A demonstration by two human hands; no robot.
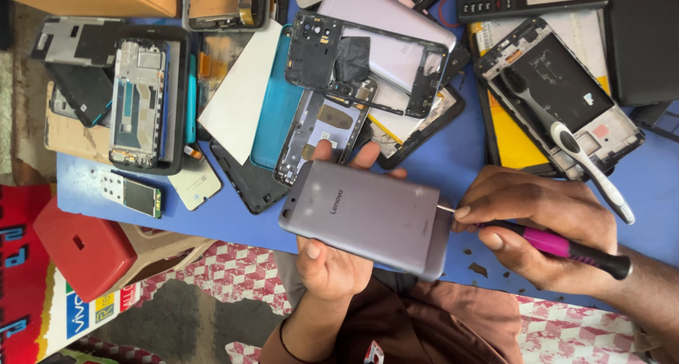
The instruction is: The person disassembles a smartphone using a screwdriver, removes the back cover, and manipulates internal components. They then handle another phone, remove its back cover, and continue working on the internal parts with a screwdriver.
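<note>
The left hand (329,261) is clamped on a grey phone (368,217), back cover up, thumb on the near long edge and fingertips curling over the far edge, holding it just above the near edge of the blue table (438,162). The right hand (541,226) is closed on a screwdriver (566,249) with a pink and black handle, index finger pressed along the shaft, its thin metal tip touching the end of the phone nearest that hand. The step in hand looks like work on that end of the phone, either a small screw there or the seam of the back cover; which one I cannot tell, because the tip is tiny and the phone slightly blurred. The next move seems to call for a steady left grip so the phone does not twist, and for light, straight pressure along the tool's axis with the tip kept seated, since a slip could scratch the cover or jab the holding fingers. Behind the hands the table is strewn with stripped phone frames (364,56), a white panel (244,91), a teal cover (279,106) and a small circuit board (141,196) toward the left edge. A toothbrush (566,141) lies across an opened phone toward the right edge. A red stool (81,247) stands below the left near corner.
</note>
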